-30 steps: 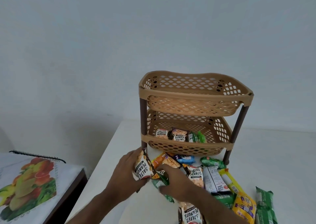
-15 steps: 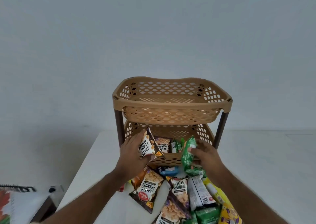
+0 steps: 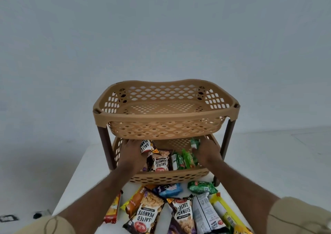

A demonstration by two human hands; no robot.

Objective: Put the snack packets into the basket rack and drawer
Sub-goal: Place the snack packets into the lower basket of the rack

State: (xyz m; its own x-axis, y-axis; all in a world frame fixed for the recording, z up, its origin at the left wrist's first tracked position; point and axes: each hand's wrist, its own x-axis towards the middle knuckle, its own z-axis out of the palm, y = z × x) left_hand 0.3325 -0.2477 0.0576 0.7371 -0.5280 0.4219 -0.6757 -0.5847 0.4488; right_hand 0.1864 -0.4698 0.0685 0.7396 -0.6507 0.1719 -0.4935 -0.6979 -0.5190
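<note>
Tan lower basket, both arms inside: left hand gripping peanut packet, right hand green packet.

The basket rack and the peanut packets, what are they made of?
The basket rack looks like tan moulded plastic, matte, with punched holes; its legs look like brown plastic. The peanut packets seem to be glossy printed foil or plastic film, since they crinkle and shine.

L grip curled, pinching; R grip curled, pinching; both forearms extended fwd.
</note>
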